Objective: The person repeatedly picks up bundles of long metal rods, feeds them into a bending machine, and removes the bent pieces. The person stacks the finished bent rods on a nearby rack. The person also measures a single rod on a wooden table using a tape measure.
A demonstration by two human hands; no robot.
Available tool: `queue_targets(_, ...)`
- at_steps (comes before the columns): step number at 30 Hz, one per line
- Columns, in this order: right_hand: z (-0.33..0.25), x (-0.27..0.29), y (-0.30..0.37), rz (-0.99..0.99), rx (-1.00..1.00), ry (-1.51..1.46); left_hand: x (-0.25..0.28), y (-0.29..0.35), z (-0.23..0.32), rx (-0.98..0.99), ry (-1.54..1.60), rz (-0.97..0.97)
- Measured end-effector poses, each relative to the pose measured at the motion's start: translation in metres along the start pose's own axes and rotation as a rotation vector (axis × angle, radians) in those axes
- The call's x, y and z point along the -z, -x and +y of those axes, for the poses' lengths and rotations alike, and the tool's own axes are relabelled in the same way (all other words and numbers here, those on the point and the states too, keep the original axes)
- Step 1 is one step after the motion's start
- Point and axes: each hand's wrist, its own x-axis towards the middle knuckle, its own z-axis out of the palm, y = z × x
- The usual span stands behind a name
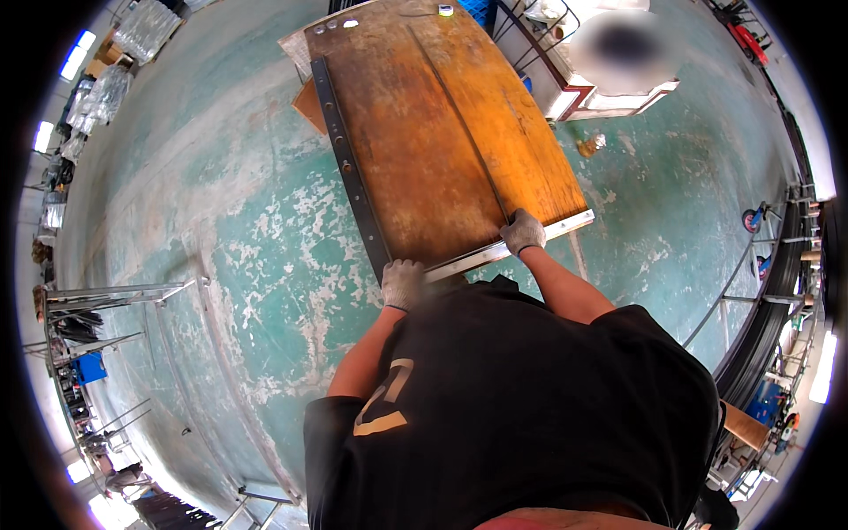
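A brown wooden-topped table (406, 141) stretches away in front of me. Both of my hands wear pale knit gloves and rest at its near end. My left hand (404, 284) has its fingers curled over the near left corner, beside the end of a dark metal strip with holes (344, 163); what lies under the fingers is hidden. Farther right, my right hand (523, 231) is closed at the near end of a thin dark strip (459, 113) running lengthwise over the tabletop. A silver metal rail (477, 258) lines the near edge, just below that hand.
Small clear round objects (332, 26) and a small yellow-and-white item (445, 11) sit at the table's far end. A white cart (570, 97), partly blurred, stands at the far right. Metal racks (115, 296) flank the left side; long dark bars (760, 327) lie at the right.
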Motion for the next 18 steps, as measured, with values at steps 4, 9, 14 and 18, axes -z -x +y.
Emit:
queue_targets(4, -0.006, 0.008, 0.004, -0.024, -0.008, 0.006, 0.001, 0.000, 0.000, -0.005, -0.004, 0.007)
queue_targets(9, -0.018, 0.021, 0.000, -0.076, -0.095, 0.035, 0.020, 0.000, 0.009, 0.013, 0.056, -0.057)
queue_targets(14, -0.024, 0.054, 0.010, -0.009, 0.006, -0.423, 0.013, -0.010, 0.003, 0.068, 0.605, 0.119)
queue_targets(18, -0.091, 0.103, 0.083, -0.216, 0.462, -0.950, 0.066, -0.019, 0.014, -0.008, 1.358, 0.199)
